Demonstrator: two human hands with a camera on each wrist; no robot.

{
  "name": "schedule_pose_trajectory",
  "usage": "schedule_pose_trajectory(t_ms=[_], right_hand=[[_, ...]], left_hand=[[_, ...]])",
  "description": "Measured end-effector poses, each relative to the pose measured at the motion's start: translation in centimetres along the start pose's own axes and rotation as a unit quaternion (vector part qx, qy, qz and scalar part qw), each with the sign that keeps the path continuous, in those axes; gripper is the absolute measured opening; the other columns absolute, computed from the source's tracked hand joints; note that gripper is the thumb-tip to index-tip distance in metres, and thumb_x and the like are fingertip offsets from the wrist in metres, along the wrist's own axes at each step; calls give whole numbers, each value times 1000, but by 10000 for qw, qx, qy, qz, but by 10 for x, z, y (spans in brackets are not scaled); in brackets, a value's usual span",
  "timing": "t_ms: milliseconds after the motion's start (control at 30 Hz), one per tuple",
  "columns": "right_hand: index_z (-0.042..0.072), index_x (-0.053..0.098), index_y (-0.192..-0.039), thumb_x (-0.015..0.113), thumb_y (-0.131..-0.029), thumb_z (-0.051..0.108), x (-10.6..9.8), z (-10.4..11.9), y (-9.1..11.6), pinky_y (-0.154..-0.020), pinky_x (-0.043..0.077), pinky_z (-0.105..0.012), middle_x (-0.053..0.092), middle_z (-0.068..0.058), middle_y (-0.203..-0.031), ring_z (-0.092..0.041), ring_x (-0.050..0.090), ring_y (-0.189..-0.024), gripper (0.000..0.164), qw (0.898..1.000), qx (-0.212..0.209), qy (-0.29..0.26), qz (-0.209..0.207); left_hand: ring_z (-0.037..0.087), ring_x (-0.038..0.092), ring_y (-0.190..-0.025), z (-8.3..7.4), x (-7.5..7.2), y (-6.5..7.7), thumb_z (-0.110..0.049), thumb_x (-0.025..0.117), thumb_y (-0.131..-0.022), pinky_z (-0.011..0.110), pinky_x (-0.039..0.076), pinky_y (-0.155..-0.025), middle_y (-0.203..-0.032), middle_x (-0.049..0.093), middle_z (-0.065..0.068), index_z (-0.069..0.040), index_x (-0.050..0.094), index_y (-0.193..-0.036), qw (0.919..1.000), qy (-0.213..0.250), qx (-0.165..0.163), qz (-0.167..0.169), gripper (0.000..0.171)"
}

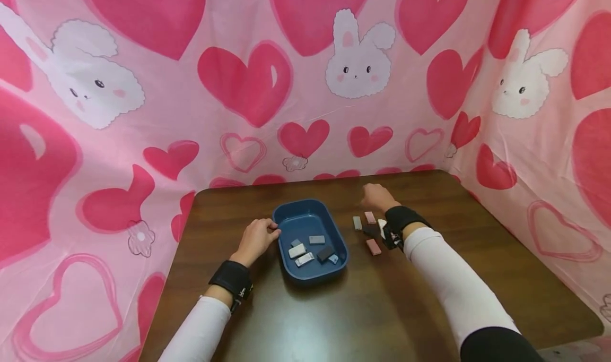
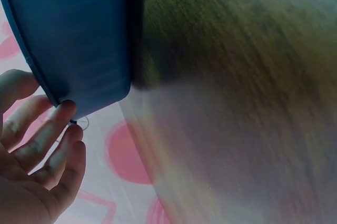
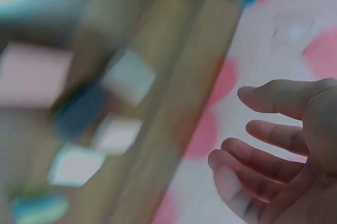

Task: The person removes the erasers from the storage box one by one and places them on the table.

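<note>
The blue rectangular tray [image 1: 336, 229] stands mid-table in the head view, with several small grey, white and dark blocks inside, among them a grey block [image 1: 317, 240] and a white block [image 1: 297, 251]. My left hand [image 1: 256, 241] grips its left rim; in the left wrist view the thumb and fingers lie at either side of the rim. Right of the tray, my right hand [image 1: 379, 197] is above the table with loosely bent fingers and holds nothing. Near it lie a pink block [image 1: 374, 247], another pink block [image 1: 369, 217] and a grey block [image 1: 357, 223].
A dark block [image 1: 371, 230] and a white block [image 1: 382, 225] lie partly hidden by the right wrist strap. The brown wooden table [image 1: 305, 319] ends at a pink cloth [image 1: 353, 118] with hearts and rabbits, which hangs behind it and along the sides.
</note>
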State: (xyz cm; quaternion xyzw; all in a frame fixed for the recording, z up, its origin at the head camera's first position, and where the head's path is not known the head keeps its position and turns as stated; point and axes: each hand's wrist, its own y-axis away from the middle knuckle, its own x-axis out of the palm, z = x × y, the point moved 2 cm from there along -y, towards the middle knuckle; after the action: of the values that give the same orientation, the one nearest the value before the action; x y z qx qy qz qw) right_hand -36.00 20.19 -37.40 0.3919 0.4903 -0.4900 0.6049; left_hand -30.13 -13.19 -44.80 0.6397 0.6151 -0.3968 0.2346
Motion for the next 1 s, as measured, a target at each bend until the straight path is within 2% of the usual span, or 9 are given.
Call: schedule_pose_trajectory(t_ms=[100,167,233,300,400,600,767,867,1000], right_hand=[[1,62,-79,62,-80,9,-2,46,-15,-59,42,-34,52,-6,-66,-23,51,-65,9,9993,-294,-192,136],[2,63,-79,64,-82,11,0,74,-22,-54,38,-30,48,-3,-64,-20,46,-62,9,9982,-358,-340,350],[2,67,-84,68,-83,14,4,99,-26,-53,41,-28,56,-4,-69,-19,51,-64,11,9966,-394,-427,580],[3,69,-92,73,-82,16,13,118,-26,-55,50,-29,65,-6,-80,-20,59,-69,17,9946,-394,-442,854],[5,72,-92,78,-78,16,31,137,-22,-63,54,-31,70,-7,-91,-20,62,-76,19,9910,-506,-146,1234],[9,71,-76,81,-71,6,63,149,-18,-59,45,-28,65,-3,-82,-16,52,-70,12,9832,44,88,1821],[10,68,-64,74,-73,0,81,150,-20,-48,40,-25,58,-3,-69,-16,50,-58,14,9785,58,559,1986],[11,67,-65,72,-76,5,93,146,-20,-50,38,-25,57,-2,-70,-16,50,-60,13,9762,76,831,2001],[10,68,-73,75,-77,9,102,145,-18,-58,41,-28,59,-4,-80,-20,52,-71,8,9787,98,752,1906]], left_hand=[[26,63,-87,1,-3,0,-20,72,-87,44,53,-82,-98,74,10,-5,74,-101,10000,-38,21,-8,21],[27,63,-88,1,-4,0,-19,73,-87,45,52,-82,-98,74,10,-5,74,-101,9999,-62,65,-46,20],[27,63,-88,0,-4,0,-19,73,-87,46,51,-83,-97,74,10,-5,74,-100,9998,-104,138,-101,19],[27,63,-87,-1,-4,0,-18,73,-87,45,51,-83,-95,74,10,-5,74,-99,9997,-122,166,-129,18],[25,62,-85,-3,-3,0,-19,72,-87,44,52,-82,-95,74,9,-6,74,-99,9998,-126,134,-75,18],[25,64,-85,-6,-7,0,-19,73,-87,43,53,-83,-95,74,9,-5,74,-100,9999,-90,46,-46,19],[24,62,-86,-6,-8,-1,-19,72,-87,43,53,-84,-95,74,8,-6,74,-101,10000,-44,-39,31,19],[24,61,-87,-5,-6,1,-20,72,-88,43,52,-84,-96,73,8,-5,74,-103,9999,-5,-63,120,21],[23,61,-87,-2,-4,3,-20,72,-88,43,52,-84,-97,73,9,-5,74,-105,9998,60,-107,135,23]])
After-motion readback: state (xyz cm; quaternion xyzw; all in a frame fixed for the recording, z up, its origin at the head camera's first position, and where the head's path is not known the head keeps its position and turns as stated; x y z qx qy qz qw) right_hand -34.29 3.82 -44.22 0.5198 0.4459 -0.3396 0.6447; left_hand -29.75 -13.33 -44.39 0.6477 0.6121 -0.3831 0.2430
